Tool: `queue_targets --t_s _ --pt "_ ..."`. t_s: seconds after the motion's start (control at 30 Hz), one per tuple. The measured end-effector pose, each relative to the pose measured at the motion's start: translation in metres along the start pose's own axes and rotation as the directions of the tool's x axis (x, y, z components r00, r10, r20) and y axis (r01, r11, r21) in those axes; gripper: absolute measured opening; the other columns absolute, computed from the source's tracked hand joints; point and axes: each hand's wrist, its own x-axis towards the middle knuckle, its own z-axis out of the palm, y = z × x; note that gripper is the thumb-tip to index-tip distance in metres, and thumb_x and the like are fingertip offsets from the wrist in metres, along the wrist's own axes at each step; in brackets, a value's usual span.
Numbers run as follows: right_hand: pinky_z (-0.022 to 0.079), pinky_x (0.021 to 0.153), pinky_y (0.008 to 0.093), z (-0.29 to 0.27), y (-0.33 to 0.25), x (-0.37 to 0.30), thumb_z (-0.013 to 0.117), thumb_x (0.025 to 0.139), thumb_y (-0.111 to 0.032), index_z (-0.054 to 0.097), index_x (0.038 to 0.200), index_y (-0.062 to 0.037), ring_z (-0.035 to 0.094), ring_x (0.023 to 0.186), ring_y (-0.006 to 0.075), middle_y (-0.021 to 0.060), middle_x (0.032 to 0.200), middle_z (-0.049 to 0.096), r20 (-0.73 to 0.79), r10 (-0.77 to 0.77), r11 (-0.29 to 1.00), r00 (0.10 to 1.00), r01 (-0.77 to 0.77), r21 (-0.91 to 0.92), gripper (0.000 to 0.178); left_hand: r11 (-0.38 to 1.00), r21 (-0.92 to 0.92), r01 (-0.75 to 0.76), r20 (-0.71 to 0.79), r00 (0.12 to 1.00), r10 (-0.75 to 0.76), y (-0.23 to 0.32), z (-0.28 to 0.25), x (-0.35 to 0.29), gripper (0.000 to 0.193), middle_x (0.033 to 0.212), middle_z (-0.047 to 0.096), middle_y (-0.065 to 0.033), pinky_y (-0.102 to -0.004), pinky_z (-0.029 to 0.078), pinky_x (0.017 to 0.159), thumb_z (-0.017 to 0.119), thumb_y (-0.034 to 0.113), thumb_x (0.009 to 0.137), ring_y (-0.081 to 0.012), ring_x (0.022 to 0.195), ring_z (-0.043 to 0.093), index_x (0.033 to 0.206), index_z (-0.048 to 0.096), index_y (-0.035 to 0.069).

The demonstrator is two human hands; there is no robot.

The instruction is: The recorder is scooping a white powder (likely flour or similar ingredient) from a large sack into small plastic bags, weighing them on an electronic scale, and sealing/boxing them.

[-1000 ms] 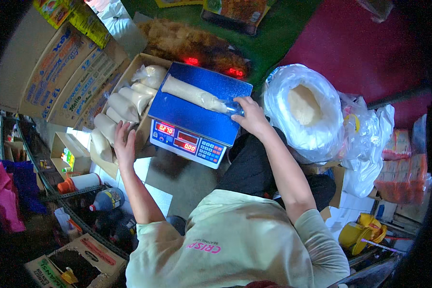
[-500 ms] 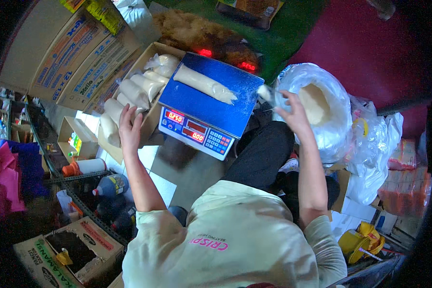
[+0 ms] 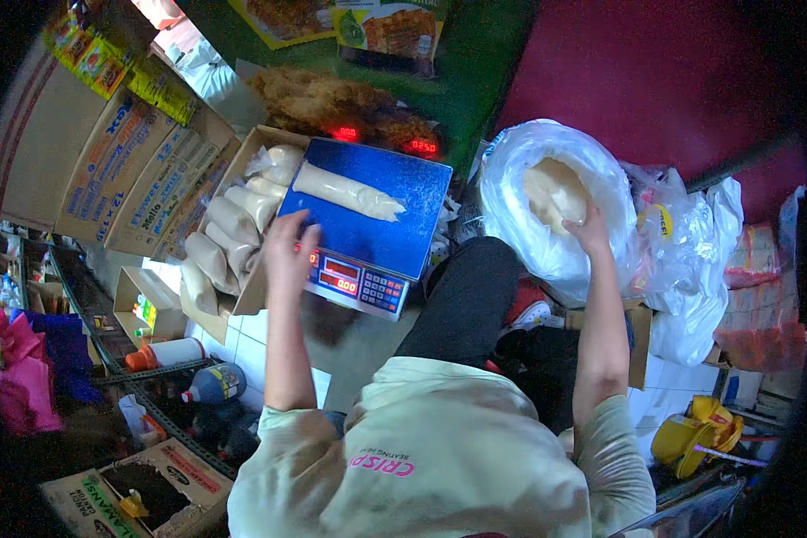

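The left forearm (image 3: 289, 359) rises nearly straight from its bent elbow, and the left hand (image 3: 289, 253), slightly blurred, is over the near left corner of the scale (image 3: 359, 229), its fingers loosely curled and spread, holding nothing that shows. The right forearm (image 3: 605, 332) leans a little inward, wrist bent, bringing the right hand (image 3: 590, 227) to the right edge of the sack's (image 3: 504, 202) mouth, with thumb and fingers bent in a grip.

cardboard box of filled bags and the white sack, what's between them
In the head view, the blue-topped scale, bearing one long filled bag, with the left hand at its corner; a dark-trousered knee juts in beside the sack.
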Motion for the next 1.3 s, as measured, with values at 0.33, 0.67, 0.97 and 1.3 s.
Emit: queue_targets --t_s 0.33,0.67,0.97,1.3 --pt "0.031 0.105 0.0447 -0.023 0.036 -0.092 0.069 0.077 -0.020 0.039 0.136 -0.0036 0.039 0.128 0.0373 0.0216 0.139 0.040 -0.271 -0.182 0.970 0.945 0.218 0.110 0.068 0.776 0.511 -0.369 0.245 0.928 0.280 0.080 0.107 0.031 0.038 0.075 0.063 -0.0082 -0.0423 0.051 0.063 0.065 0.042 0.075 -0.0269 0.069 0.065 0.094 0.062 0.010" --pt "0.033 0.105 0.0407 -0.079 0.100 -0.239 0.064 0.082 -0.018 0.048 0.128 0.0004 0.042 0.125 0.0372 0.0238 0.132 0.047 -0.454 0.197 0.961 0.869 -0.079 0.264 0.052 0.925 0.283 -0.256 0.220 0.955 0.197 0.044 0.082 0.094 0.016 0.085 0.065 -0.0198 -0.0409 0.051 0.072 0.060 0.006 0.076 -0.0345 0.083 0.064 0.092 0.062 0.005" --pt "0.036 0.102 0.0402 -0.098 0.070 -0.242 0.066 0.082 -0.019 0.051 0.124 -0.0005 0.047 0.121 0.0354 0.0207 0.128 0.050 -0.568 0.213 0.936 0.795 0.000 0.351 0.049 0.837 -0.272 -0.475 0.085 0.854 0.513 0.209 0.028 0.158 0.017 0.077 0.059 -0.0030 -0.0247 0.043 0.062 0.054 0.014 0.090 -0.0113 0.068 0.052 0.096 0.060 -0.002" --pt "0.028 0.108 0.0437 -0.154 0.031 -0.236 0.069 0.077 -0.033 0.039 0.136 -0.0001 0.032 0.132 0.0360 0.0181 0.142 0.037 -0.689 -0.029 0.970 0.724 0.188 0.157 0.073 0.691 -0.567 -0.448 0.453 0.531 0.716 0.453 0.137 0.009 0.018 0.074 0.065 -0.0062 -0.0257 0.045 0.055 0.058 0.014 0.088 -0.0085 0.061 0.054 0.095 0.065 0.000"
